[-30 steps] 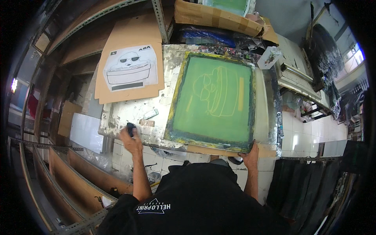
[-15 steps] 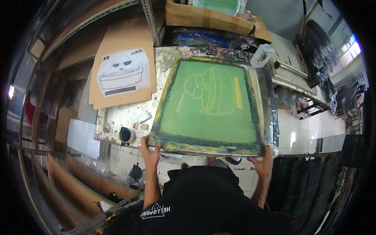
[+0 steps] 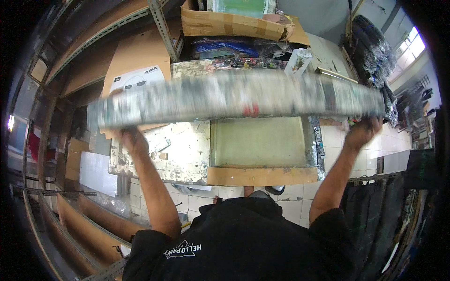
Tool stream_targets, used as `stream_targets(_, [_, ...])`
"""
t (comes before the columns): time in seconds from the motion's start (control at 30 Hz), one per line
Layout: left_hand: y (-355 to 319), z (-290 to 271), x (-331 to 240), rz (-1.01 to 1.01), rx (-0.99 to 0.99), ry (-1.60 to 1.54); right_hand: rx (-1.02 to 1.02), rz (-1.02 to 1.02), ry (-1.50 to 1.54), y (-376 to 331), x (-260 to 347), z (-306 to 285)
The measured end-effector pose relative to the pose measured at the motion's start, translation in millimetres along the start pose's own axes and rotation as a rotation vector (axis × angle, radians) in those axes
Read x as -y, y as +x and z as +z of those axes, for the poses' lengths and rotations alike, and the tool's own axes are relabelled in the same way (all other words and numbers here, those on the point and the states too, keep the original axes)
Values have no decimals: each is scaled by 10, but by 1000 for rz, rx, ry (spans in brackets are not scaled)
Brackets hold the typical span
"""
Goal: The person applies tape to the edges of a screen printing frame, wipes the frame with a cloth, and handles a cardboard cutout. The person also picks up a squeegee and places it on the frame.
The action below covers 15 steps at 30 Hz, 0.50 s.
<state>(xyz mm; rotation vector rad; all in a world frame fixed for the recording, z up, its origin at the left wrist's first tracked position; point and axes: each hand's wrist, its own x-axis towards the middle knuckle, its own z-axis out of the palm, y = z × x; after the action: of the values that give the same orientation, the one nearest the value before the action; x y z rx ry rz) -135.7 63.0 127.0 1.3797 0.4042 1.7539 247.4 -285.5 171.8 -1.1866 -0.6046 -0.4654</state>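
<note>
I hold a large screen-printing frame [image 3: 234, 96] up in front of me, tilted so that only its paint-stained edge shows, blurred by motion. My left hand [image 3: 127, 136] grips its left end and my right hand [image 3: 364, 131] grips its right end. Below it lies the paint-spattered work table [image 3: 183, 154], with a pale green flat bed [image 3: 260, 140] where the frame lay and a cardboard strip [image 3: 262, 176] along its front edge.
A brown cardboard sheet with a printed picture [image 3: 136, 70] leans at the back left. A cardboard box [image 3: 229, 23] sits on the shelf behind. Metal shelving [image 3: 56, 206] runs along the left. Dark bundles [image 3: 370, 42] hang at the far right over white floor tiles.
My left hand left the small dark pot on the table and took the frame's left side. Both hands have lifted the frame off the table and tipped it up on edge.
</note>
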Motion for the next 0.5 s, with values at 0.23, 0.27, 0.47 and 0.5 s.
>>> stream_targets(0.23, [-92, 202, 1179, -265, 236, 436, 551, -75, -344, -336, -1582, 579])
stream_targets(0.27, [-56, 261, 1121, -219, 200, 472, 530, -72, -276, -356, -1562, 709])
stream_targets(0.47, [-209, 610, 619, -257, 42, 779, 459, -22, -467, -100, -1270, 721])
stream_targets(0.5, [-270, 579, 647, -268, 63, 870, 516, 44, -507, -123, -1192, 749])
